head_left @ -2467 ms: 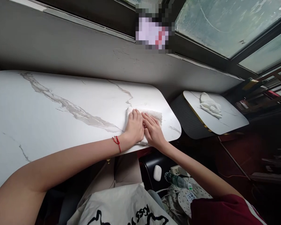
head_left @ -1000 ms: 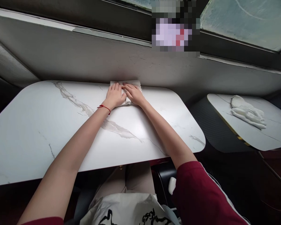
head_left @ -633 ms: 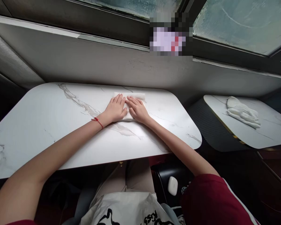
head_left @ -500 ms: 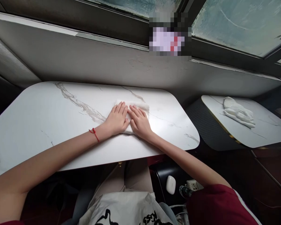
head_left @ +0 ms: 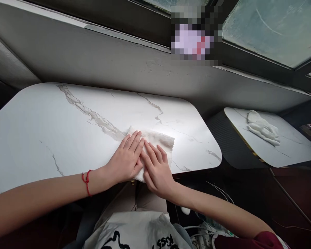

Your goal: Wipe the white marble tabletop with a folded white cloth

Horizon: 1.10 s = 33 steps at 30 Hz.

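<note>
A white cloth (head_left: 166, 139) lies on the white marble-patterned table (head_left: 88, 148), at its near edge. Flat on the left part of the cloth rests my left hand (head_left: 126, 157), fingers stretched out, a red cord bracelet (head_left: 87, 183) at the wrist. My right hand (head_left: 157, 169) presses on the cloth beside it, its fingers extended too and touching the left hand's fingers. The near end of the cloth reaches over the table edge between the hands. Both palms face down and are hidden.
To the right stands a second marble-topped table (head_left: 280, 162) with a crumpled white cloth (head_left: 263, 128) on it. A grey wall panel (head_left: 106, 72) and windows (head_left: 269, 31) rise behind. Cables (head_left: 220, 190) and a small white case (head_left: 186, 210) are below the table's front edge.
Both hands have slid the cloth toward me, from the middle of the table to its near edge. The view has shifted slightly.
</note>
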Tool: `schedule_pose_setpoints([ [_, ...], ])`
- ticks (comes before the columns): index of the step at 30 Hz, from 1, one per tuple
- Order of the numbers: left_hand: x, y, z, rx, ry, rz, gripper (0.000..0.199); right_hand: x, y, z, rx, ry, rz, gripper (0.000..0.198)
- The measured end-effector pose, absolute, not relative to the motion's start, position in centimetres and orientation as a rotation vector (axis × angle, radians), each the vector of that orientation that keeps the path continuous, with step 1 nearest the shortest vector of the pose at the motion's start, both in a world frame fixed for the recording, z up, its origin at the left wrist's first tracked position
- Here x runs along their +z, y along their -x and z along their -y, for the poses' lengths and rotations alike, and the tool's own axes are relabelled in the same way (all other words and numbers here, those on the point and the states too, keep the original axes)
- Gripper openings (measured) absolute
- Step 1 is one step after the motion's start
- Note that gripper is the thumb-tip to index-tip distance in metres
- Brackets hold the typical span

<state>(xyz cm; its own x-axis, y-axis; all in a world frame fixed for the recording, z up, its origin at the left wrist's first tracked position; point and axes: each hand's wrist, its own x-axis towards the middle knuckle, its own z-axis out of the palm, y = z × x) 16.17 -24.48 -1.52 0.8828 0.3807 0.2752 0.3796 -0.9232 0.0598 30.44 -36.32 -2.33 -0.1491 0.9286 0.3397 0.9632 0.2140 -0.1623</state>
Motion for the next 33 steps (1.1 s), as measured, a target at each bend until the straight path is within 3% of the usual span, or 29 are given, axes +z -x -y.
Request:
schedule_pose_setpoints([
  [10,-0.9,-16.3,20.4,0.332,-3.013,-0.915,0.064,-1.5,-30.9,28.7,0.103,1.823,2.006,0.06],
  [33,-0.5,-14.6,7.8,0.352,-2.743,-1.408,0.067,-2.5,-31.8,7.8,0.082,1.372,2.262,0.051],
])
